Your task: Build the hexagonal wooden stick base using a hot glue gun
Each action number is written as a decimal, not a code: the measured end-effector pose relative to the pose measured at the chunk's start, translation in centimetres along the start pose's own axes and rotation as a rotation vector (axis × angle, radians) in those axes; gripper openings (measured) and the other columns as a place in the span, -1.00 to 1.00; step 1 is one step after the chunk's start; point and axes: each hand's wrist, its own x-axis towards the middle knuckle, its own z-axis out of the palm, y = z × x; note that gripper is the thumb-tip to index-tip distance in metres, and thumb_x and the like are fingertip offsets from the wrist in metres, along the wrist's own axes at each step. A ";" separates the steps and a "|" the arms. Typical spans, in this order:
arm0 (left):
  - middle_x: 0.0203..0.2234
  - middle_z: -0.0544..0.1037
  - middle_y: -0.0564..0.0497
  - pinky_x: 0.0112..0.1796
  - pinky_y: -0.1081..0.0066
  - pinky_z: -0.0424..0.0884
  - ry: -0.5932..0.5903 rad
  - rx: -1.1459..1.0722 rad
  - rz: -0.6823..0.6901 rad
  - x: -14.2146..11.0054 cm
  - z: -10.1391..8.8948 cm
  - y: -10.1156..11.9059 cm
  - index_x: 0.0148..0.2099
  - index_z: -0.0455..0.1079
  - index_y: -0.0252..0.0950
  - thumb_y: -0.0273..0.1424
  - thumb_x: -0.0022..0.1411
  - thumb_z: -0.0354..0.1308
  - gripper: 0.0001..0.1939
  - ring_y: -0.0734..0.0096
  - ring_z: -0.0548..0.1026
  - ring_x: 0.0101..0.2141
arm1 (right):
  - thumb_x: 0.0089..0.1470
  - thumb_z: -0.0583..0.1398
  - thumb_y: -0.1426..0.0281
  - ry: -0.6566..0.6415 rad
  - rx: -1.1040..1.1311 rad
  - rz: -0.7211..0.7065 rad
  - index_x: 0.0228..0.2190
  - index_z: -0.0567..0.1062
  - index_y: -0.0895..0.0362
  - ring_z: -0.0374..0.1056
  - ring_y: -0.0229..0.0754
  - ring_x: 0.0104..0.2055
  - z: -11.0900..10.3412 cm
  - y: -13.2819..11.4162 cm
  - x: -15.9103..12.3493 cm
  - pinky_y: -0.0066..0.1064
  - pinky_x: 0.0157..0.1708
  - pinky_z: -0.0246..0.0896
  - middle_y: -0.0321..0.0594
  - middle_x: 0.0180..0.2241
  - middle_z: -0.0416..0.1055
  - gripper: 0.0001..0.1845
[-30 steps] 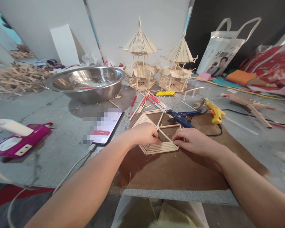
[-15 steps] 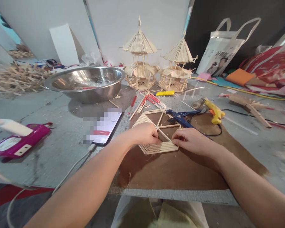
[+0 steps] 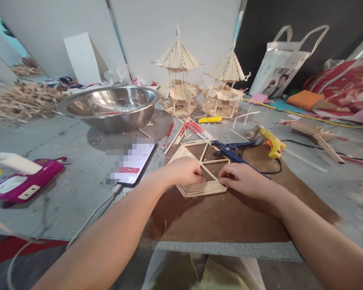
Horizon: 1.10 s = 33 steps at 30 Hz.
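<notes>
Illumination is moderate and diffuse, with the source out of view; soft shadows fall under the metal basin (image 3: 109, 121) and across the brown mat (image 3: 230, 225) below the left hand (image 3: 189, 171) and right hand (image 3: 240, 177), and specular glare marks the basin's inner wall. Individual sticks of the stick frame (image 3: 205, 188) are resolved, whereas wide-angle distortion stretches the periphery, detail softens at the right edge, and mosaic blocks mask part of the phone screen (image 3: 136, 161).
</notes>
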 end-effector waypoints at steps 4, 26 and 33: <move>-0.59 0.41 0.06 -0.55 0.50 0.07 0.184 0.053 0.047 0.0 0.3 0.4 -0.38 0.43 -0.23 -0.19 0.03 -0.07 -0.68 0.54 0.26 -0.58 | -0.04 0.03 0.38 0.065 -0.038 -0.038 -0.49 0.38 0.11 0.22 -0.32 -0.42 -0.3 -0.1 -0.2 -0.50 -0.43 0.04 -0.31 -0.49 0.36 -0.85; -0.50 0.46 0.00 -0.50 0.48 0.18 0.494 0.091 0.139 0.4 2.4 2.5 -0.32 0.35 -0.30 -0.36 0.17 -0.19 -0.72 0.42 0.39 -0.47 | 0.02 -0.01 0.39 0.371 -0.094 -0.182 -0.45 0.34 0.16 0.21 -0.33 -0.44 0.0 0.2 -0.1 -0.51 -0.44 0.06 -0.25 -0.48 0.32 -0.84; -0.59 0.41 0.04 -0.53 0.51 0.14 0.538 -0.140 0.084 0.6 2.3 2.1 -0.38 0.34 -0.33 -0.31 0.15 -0.17 -0.70 0.50 0.31 -0.55 | 0.03 -0.05 0.31 0.591 -0.009 -0.013 -0.39 0.36 0.12 0.26 -0.29 -0.36 -0.5 0.9 -0.1 -0.48 -0.36 0.10 -0.24 -0.40 0.37 -0.77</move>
